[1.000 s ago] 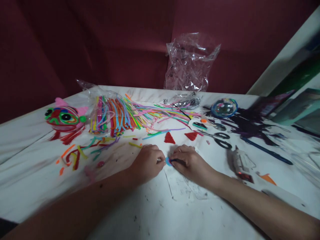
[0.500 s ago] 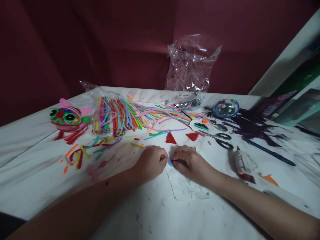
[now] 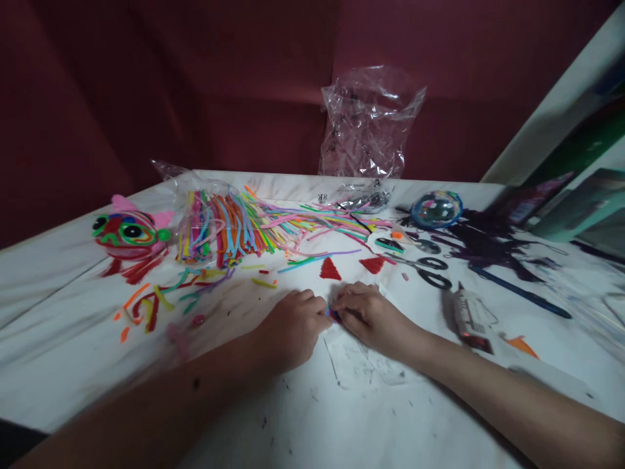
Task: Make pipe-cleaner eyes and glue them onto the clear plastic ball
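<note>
"So where's that little bit you're on?"

"The blue piece (image 3: 334, 315) is between my left hand (image 3: 295, 329) and my right hand (image 3: 374, 316), by the far end of a thin sheet (image 3: 354, 365). There's some red on it too."

"Got a good hold?"

"My right is drawn into a pinch on it, thumb and fingers nearly together. My left is curled almost closed, tips up against it; whether they grip it as well, I can't tell."

"Which step would you call this?"

"Close fingertip work, I'd say. To my mind the next move calls for light, even pressure, with neither hand tugging against the other."

"And around you?"

"Just beyond my hands, two red triangles (image 3: 331, 269). Off to my right, the scissors (image 3: 432, 275), the glue gun (image 3: 469, 319) and a dark stick (image 3: 520, 292). To my left, scraps (image 3: 152, 307), then a figure (image 3: 129, 234) with pink ears. Farther back, coloured stems (image 3: 288, 228)."

"The surface and room?"

"A white, grey-streaked table (image 3: 322, 423), specked near me. A clear bag (image 3: 371, 130) stands at the back, a dome (image 3: 436, 210) to its right. Behind hangs a deep red curtain (image 3: 209, 78); the light's dim."
</note>
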Demonstrator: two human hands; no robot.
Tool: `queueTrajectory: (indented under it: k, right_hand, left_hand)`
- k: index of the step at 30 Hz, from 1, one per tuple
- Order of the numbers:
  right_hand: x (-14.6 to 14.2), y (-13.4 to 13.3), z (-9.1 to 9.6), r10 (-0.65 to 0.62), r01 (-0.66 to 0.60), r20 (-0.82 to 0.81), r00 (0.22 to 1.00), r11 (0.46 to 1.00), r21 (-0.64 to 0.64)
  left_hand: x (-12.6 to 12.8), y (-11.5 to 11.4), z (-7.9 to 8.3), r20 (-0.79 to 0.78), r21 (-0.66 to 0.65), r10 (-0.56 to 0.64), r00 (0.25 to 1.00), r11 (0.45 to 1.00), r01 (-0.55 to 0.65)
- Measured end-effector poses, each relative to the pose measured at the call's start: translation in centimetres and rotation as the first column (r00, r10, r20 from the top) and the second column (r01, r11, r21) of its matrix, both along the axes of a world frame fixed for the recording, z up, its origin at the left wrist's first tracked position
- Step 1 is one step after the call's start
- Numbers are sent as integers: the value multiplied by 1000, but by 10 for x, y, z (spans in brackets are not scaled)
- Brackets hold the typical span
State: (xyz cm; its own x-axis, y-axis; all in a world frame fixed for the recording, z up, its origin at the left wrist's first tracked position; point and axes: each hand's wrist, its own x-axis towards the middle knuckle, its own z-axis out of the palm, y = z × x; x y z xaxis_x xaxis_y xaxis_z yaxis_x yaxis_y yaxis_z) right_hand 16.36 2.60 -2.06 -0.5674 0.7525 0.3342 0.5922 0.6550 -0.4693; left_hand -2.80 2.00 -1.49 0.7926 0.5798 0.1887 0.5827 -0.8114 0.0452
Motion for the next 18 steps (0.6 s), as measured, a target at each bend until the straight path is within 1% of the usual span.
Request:
queueTrajectory:
  k: [2, 4, 5, 7, 8, 10, 12, 14, 16, 18]
  right_hand:
    - [0, 0, 0, -6, 6, 5, 1000, 1000, -6]
    - [-1, -1, -1, -7, 6, -19, 1000, 1000, -20]
    - [-1, -1, -1, -14, 12, -51, 999, 999, -35]
    - [-2, -1, -1, -68, 51, -169, 983, 993, -103]
    - [-2, -1, -1, -129, 93, -258, 958, 985, -148]
    - [1, 2, 2, -270, 186, -430, 861, 956, -227]
    - [7, 8, 8, -371, 266, -550, 748, 927, -264]
    - [14, 16, 15, -412, 308, -606, 681, 911, -274]
    - [20, 23, 23, -431, 318, -648, 627, 902, -293]
    - [23, 28, 28, -433, 307, -682, 590, 901, -307]
  left_hand:
    - [1, -3, -2, -64, 76, -37, 997, 996, 42]
    - [1, -5, -4, -76, 128, -62, 995, 989, 72]
    - [1, -6, -4, -47, 126, -70, 996, 989, 76]
    - [0, -5, -5, 114, 75, -43, 993, 997, 34]
    - [-1, -3, -5, 228, 45, -3, 974, 999, -7]
    - [-3, 2, -3, 434, 12, 102, 895, 993, -119]
    - [-6, 8, 2, 552, 14, 180, 814, 974, -224]
    - [-9, 10, 7, 598, -11, 233, 767, 959, -282]
    - [-10, 11, 12, 617, -58, 259, 743, 957, -285]
    - [-10, 12, 14, 626, -121, 301, 720, 949, -292]
